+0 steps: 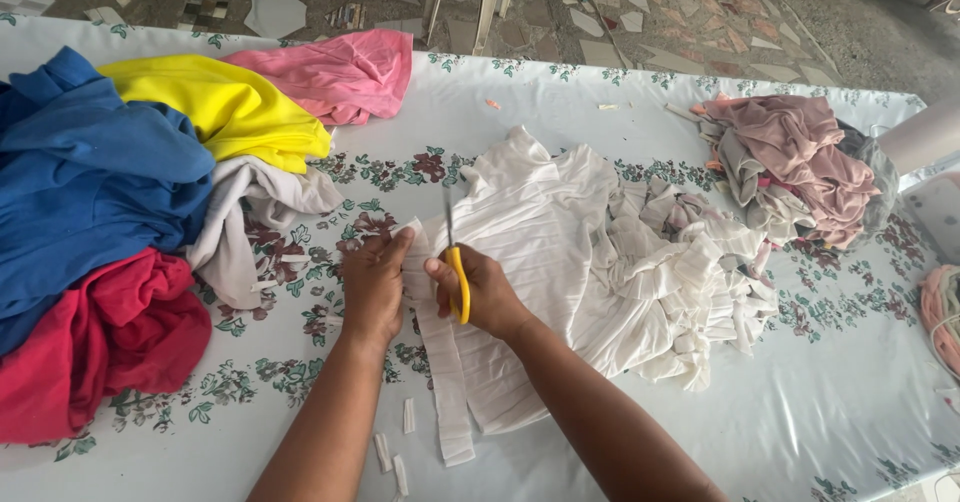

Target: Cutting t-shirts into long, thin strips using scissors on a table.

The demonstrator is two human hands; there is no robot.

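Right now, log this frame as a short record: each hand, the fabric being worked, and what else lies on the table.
left hand: pinching a white fabric strip
right hand: gripping yellow-handled scissors, blades pointing away
white ribbed garment: spread flat, partly cut into strips
left pile: blue cloth, yellow cloth, pink cloth, red cloth
right pile: mauve and grey clothes
table: floral cover

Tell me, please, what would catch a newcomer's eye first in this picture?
The eye goes first to the middle of the table, where the right hand works yellow-handled scissors through a white ribbed garment while the left hand holds a strip of it. Next comes the bright pile on the left: blue cloth, yellow cloth, pink cloth and red cloth.
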